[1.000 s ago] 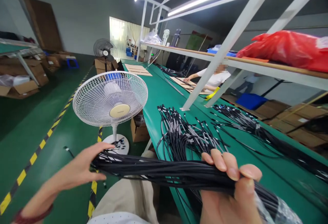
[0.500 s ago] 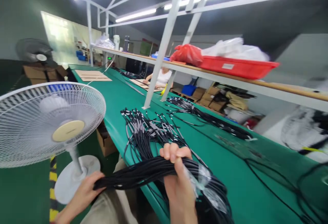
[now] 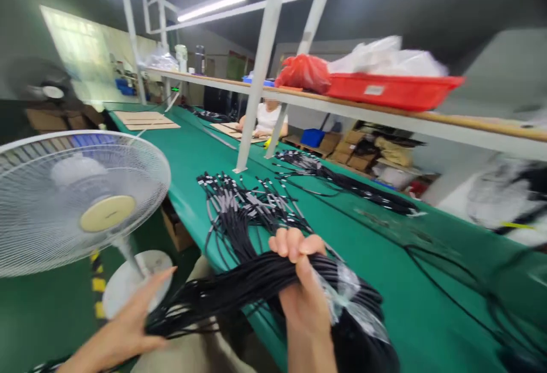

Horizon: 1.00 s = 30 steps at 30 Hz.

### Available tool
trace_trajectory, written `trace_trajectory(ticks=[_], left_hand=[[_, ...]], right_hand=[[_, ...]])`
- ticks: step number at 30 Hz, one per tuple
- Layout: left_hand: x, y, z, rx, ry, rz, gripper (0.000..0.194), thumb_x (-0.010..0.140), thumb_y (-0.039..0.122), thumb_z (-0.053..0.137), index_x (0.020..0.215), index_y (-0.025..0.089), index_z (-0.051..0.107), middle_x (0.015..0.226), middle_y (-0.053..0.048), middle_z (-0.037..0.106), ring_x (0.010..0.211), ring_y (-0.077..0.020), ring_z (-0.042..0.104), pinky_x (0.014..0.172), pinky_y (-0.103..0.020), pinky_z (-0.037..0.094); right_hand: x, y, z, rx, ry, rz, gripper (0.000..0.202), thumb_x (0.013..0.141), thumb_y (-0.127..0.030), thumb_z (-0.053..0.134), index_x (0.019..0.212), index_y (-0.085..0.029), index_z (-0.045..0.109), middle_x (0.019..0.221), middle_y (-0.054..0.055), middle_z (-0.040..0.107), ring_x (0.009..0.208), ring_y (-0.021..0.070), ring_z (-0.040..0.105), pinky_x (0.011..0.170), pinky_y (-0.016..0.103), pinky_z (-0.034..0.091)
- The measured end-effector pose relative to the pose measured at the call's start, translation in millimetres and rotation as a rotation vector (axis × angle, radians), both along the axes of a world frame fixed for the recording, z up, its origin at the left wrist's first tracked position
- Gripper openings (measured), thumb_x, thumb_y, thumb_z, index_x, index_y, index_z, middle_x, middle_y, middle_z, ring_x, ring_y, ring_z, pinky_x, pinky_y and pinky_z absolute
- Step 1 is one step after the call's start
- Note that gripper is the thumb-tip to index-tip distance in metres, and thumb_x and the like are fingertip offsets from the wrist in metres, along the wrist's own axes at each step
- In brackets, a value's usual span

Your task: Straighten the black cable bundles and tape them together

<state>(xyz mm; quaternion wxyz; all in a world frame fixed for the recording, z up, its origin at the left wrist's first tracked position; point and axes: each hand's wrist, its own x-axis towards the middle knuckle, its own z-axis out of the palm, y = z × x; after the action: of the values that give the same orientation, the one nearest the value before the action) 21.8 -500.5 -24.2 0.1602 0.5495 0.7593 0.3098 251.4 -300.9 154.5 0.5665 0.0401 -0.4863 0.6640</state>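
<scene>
A thick bundle of black cables (image 3: 239, 283) lies across my lap and the bench edge. My right hand (image 3: 301, 265) is closed around it, thumb over the top. Just right of that hand, a clear plastic tie (image 3: 344, 299) wraps the bundle, which bends down off the bench edge. At the bundle's left end, where the cables fan out loosely, my left hand (image 3: 132, 319) is open with thumb and fingers spread. Past my right hand, cable ends with grey sleeves and white tags (image 3: 235, 199) are spread over the green bench top.
A white fan (image 3: 106, 213) stands close on the left. Another cable bundle (image 3: 350, 191) lies farther back, with loose cable (image 3: 448, 293) at right. A shelf post (image 3: 256, 77) rises from the bench; a red tray (image 3: 393, 91) sits on the shelf. A person (image 3: 267, 119) sits across the bench.
My left hand has let go of the bundle's left end and its fingers have spread. The cables there have fanned out and sagged. My right hand keeps its hold; the view has shifted slightly.
</scene>
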Motion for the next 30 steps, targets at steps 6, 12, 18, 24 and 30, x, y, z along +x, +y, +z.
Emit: trace_trajectory(ticks=[6,12,18,24,30], left_hand=[[35,68,-20.4,-0.089,-0.120,-0.092,0.066,0.065,0.016,0.066,0.129,0.022,0.053,0.127,-0.005,0.062,0.113,-0.0219,0.057,0.101,-0.034,0.044],[11,37,23.9,-0.085,-0.010,0.099,0.014,0.070,0.016,0.062,0.082,0.018,0.068,0.077,-0.001,0.065,0.075,-0.0171,0.058,0.070,-0.028,0.044],[-8,-5,110.2,-0.035,0.009,0.134,0.020,0.072,0.022,0.067,0.092,0.022,0.066,0.087,0.001,0.066,0.083,-0.0175,0.060,0.075,-0.027,0.046],[-9,20,49.1,-0.107,-0.153,-0.089,0.100,0.062,0.044,0.080,0.146,0.023,0.030,0.153,-0.012,0.034,0.138,-0.0317,0.035,0.114,-0.046,0.029],[17,64,-26.4,-0.150,-0.163,-0.152,0.060,0.073,0.030,0.070,0.130,0.026,0.055,0.126,-0.005,0.064,0.114,-0.0251,0.058,0.099,-0.032,0.046]], right_hand=[[13,8,-14.6,-0.175,0.006,-0.050,0.019,0.075,-0.023,0.080,0.083,-0.025,0.063,0.074,-0.004,0.041,0.075,0.0116,0.046,0.073,0.026,0.044],[10,11,-14.9,-0.249,0.002,-0.037,0.023,0.071,-0.022,0.082,0.081,-0.025,0.062,0.073,-0.004,0.039,0.073,0.0107,0.046,0.073,0.026,0.047],[22,22,-0.4,-0.414,0.249,-0.010,0.034,0.062,-0.011,0.087,0.077,-0.022,0.058,0.067,-0.009,0.045,0.066,0.0062,0.050,0.066,0.023,0.050],[37,29,-1.5,-0.463,0.260,-0.108,0.030,0.065,-0.011,0.083,0.072,-0.028,0.059,0.066,-0.008,0.048,0.061,0.0075,0.051,0.057,0.026,0.048],[39,27,-3.8,-0.445,0.276,-0.127,0.039,0.058,-0.004,0.086,0.075,-0.024,0.057,0.068,-0.008,0.043,0.066,0.0070,0.051,0.061,0.021,0.050]])
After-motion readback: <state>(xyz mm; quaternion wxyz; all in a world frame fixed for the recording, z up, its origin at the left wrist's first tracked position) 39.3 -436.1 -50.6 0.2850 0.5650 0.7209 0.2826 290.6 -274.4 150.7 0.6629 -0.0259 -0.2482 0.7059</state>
